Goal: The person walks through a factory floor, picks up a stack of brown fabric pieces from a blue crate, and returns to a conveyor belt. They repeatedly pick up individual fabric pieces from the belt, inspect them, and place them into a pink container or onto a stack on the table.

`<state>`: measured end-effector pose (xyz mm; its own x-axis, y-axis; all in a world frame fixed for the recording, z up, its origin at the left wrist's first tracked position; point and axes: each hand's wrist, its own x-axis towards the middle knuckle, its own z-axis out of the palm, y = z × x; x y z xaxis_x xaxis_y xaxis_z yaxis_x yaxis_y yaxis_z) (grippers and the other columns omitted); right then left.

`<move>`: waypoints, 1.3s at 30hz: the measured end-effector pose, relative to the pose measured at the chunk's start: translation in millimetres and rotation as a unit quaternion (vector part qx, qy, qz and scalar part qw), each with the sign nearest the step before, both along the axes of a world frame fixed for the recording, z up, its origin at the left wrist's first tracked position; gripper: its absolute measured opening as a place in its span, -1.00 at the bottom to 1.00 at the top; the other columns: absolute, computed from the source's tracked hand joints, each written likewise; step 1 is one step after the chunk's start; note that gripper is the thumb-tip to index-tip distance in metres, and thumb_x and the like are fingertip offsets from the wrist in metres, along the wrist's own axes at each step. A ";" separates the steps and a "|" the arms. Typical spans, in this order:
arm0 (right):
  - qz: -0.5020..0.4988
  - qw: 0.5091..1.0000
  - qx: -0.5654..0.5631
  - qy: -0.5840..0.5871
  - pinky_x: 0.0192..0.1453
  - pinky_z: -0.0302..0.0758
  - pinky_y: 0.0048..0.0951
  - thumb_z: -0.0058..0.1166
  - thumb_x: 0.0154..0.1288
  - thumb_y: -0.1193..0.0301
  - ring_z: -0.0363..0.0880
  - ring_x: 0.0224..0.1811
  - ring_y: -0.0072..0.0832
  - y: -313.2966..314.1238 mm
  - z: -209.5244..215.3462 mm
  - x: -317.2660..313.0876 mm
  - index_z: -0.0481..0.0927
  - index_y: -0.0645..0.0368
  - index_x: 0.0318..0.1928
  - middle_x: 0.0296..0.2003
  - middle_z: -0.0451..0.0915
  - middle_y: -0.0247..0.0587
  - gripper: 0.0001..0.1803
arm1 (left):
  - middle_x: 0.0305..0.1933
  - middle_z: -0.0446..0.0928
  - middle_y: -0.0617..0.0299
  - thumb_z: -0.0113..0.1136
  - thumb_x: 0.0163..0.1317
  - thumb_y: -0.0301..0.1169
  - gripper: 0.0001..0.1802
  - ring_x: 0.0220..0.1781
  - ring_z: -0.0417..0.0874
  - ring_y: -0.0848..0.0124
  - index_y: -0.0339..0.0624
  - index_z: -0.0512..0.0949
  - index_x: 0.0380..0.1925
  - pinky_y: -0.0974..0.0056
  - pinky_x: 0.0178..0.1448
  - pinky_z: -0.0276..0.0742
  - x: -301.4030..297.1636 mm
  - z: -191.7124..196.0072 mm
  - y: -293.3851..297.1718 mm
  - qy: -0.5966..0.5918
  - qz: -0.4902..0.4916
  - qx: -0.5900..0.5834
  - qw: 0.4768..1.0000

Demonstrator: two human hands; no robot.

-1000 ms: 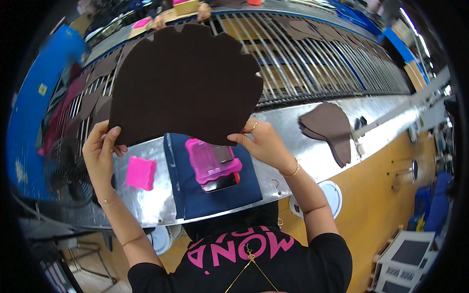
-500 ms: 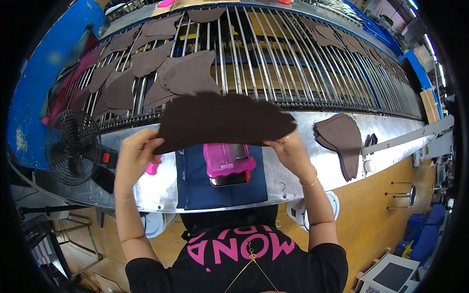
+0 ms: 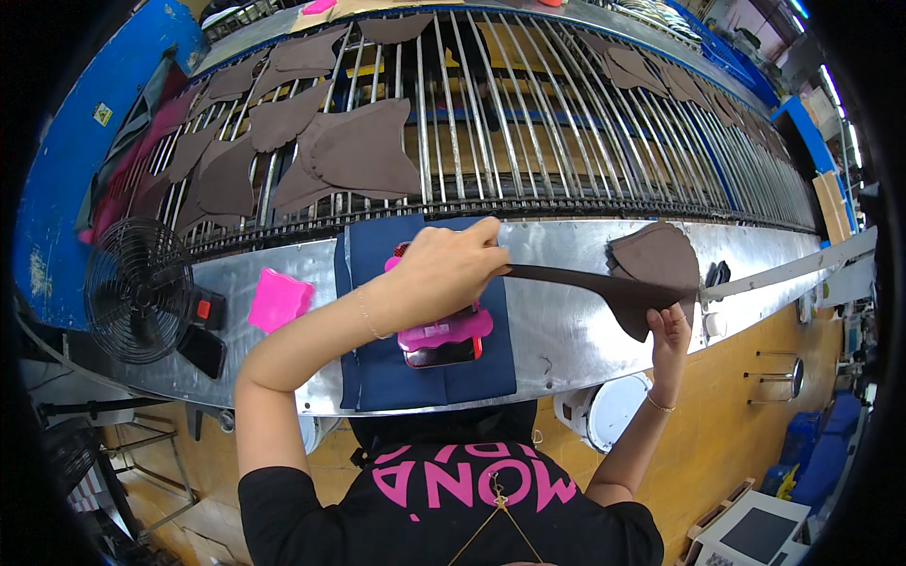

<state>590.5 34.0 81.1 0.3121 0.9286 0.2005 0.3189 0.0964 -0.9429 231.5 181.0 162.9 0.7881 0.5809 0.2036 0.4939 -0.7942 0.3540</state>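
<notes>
Between my hands a dark brown cut piece of sheet material [image 3: 604, 288] is stretched out, seen nearly edge-on. My left hand [image 3: 444, 269] pinches its left end above the middle of the metal table. My right hand [image 3: 671, 330] grips its lower right edge between thumb and fingers. Behind and partly under the piece lies a small stack of matching brown pieces [image 3: 658, 251] on the table at the right. Below my left forearm, a pink case [image 3: 444, 330], partly hidden, rests on a folded dark blue cloth [image 3: 486, 377].
Beyond the table [image 3: 566, 250] runs a rack of metal bars [image 3: 528, 123] bearing several brown pieces [image 3: 363, 151]. A black fan [image 3: 139, 288] stands at the left, with a pink scalloped item [image 3: 280, 300] beside it. A metal bar [image 3: 793, 274] reaches in from the right.
Both hands have carried the brown piece rightward, from above the pink case to the stack. It has tipped from broadside to nearly edge-on. The pink scalloped item has come into fuller view.
</notes>
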 end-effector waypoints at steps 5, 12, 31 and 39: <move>-0.010 0.974 0.027 0.223 -0.11 0.40 -0.69 0.06 0.30 0.61 0.47 -0.22 -0.70 37.5 -4.0 -22.9 0.37 0.28 0.17 -0.24 0.57 -0.35 -0.58 | -0.37 0.41 0.16 0.22 0.18 -0.34 -0.77 -0.51 0.51 0.22 -0.12 0.57 -0.16 0.22 -0.42 0.45 -6.5 34.1 3.4 -0.188 0.088 0.016 0.978; 0.092 0.897 -0.032 0.432 -0.18 0.49 -0.47 -0.05 0.33 0.63 0.56 -0.13 -0.51 181.0 -29.4 -95.2 0.31 -0.05 0.18 -0.06 0.55 -0.29 -0.54 | -0.47 0.32 0.29 0.25 0.16 -0.46 -0.66 -0.61 0.31 0.55 -0.13 0.54 -0.03 0.43 -0.52 0.24 -89.2 35.3 -8.6 -0.245 0.236 -0.091 0.936; 0.111 0.955 -0.165 0.221 -0.34 0.57 -0.56 0.16 0.29 0.26 0.68 -0.39 -0.51 192.4 -35.6 -97.6 0.49 0.22 -0.10 -0.33 0.66 -0.13 -0.68 | -0.41 0.32 0.39 0.21 0.19 -0.56 -0.50 -0.58 0.26 0.73 -0.12 0.42 0.16 0.54 -0.54 0.15 -136.9 -1.1 -39.6 -0.287 0.359 -0.219 0.861; -0.503 0.713 -0.301 -0.385 0.09 0.43 -0.10 0.27 0.06 0.01 0.45 0.08 -0.10 24.4 -55.2 76.3 0.58 0.13 0.01 0.04 0.50 -0.05 -0.41 | -0.37 0.31 0.42 0.19 0.24 -0.50 -0.52 -0.58 0.22 0.75 -0.10 0.39 0.18 0.58 -0.58 0.10 -119.9 -23.4 -25.4 -0.298 0.308 -0.270 0.862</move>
